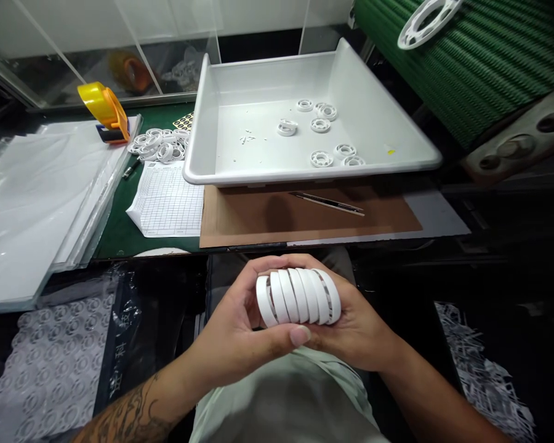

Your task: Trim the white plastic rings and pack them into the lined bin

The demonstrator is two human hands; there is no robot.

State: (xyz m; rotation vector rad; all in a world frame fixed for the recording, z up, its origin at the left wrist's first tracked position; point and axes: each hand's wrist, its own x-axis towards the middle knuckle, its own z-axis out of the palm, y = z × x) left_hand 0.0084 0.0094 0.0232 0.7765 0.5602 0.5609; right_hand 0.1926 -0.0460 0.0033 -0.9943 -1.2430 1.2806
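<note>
1. Your left hand (pixel 233 335) and right hand (pixel 353 329) are both curled shut around one row of white rings (pixel 298 296). You hold it low over your lap, in front of the table (pixel 120 231) edge and well apart from the tray (pixel 305 117).
2. Grip: your left thumb presses along the near underside of the row. Your right palm caps the right end. Your left fingers wrap the far side, and how tightly cannot be seen.
3. Orientation: the rings stand on edge, face to face. The row's long axis runs left to right across your body. The rings lean slightly, tops toward the right. Gaps show near both ends, so the row is not fully packed.
4. Risk: nothing threads the rings, and only end pressure from your palms holds them. Ease either hand and I judge the row would buckle at its middle.
5. Risk: a freed ring would likely drop off your lap and land among the bags (pixel 50 369) below, where it would be hard to pick out.
6. Risk: the gaps may let a ring twist flat and jam its neighbours.
</note>
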